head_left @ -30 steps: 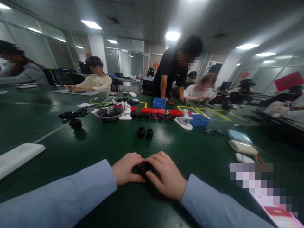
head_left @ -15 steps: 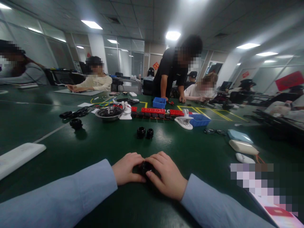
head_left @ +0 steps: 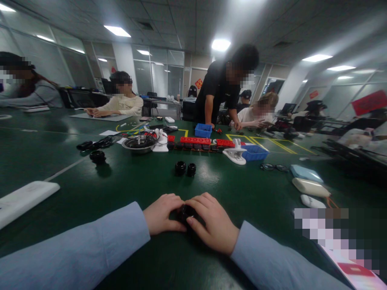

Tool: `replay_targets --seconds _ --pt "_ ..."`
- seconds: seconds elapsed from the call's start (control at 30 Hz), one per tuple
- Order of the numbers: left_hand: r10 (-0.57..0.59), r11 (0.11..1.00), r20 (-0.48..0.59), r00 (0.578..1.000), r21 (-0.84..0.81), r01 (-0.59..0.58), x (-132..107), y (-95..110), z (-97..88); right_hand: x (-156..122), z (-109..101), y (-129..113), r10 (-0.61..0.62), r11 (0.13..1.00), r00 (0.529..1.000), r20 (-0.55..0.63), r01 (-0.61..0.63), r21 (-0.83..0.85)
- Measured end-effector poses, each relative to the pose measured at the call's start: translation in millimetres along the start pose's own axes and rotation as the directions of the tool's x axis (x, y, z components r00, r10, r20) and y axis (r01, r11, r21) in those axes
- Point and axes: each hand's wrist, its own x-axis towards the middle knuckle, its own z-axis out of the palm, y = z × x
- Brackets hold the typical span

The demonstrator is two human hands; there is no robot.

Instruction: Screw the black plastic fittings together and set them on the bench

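Low over the green table, my left hand and my right hand meet around a glossy black round part with a dark hollow at its top. Fingers and thumbs of both hands close on it from either side, covering most of it. Beyond my hands stand a similar black round part and a slightly smaller one, side by side. Another black round part sits farther left.
Across the table lie a red-and-black strip of blocks, a metal bowl, a white clip stand and a blue bin. Glasses and cases are on the right, a white device on the left. Several people work around the table.
My hands and the black part between them stay nearly still. Across the table, the standing person's hand has shifted slightly, and the person at right has raised their hands.
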Motion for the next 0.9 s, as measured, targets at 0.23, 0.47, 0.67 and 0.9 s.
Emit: replay_targets --seconds 0.23,0.47,0.67,0.9 --pt "0.014 1.0 -0.007 1.0 -0.002 -0.014 -1.0 -1.4 0.4 0.5 1.1 0.9 -0.01 1.0 1.0 -0.007 0.01 -0.007" --pt "0.009 1.0 -0.006 1.0 -0.003 -0.009 -0.3 -1.2 0.0 -0.3 0.2 0.4 0.006 1.0 1.0 0.007 -0.006 -0.004" --pt "0.029 1.0 -0.009 1.0 0.007 -0.029 -0.3 -2.7 1.0 1.1 0.8 0.7 -0.012 1.0 1.0 0.0 0.012 -0.006" --pt "0.019 1.0 -0.006 1.0 -0.003 -0.019 -0.9 -2.6 1.1 0.7 0.6 0.3 -0.009 1.0 1.0 0.001 0.009 0.001"
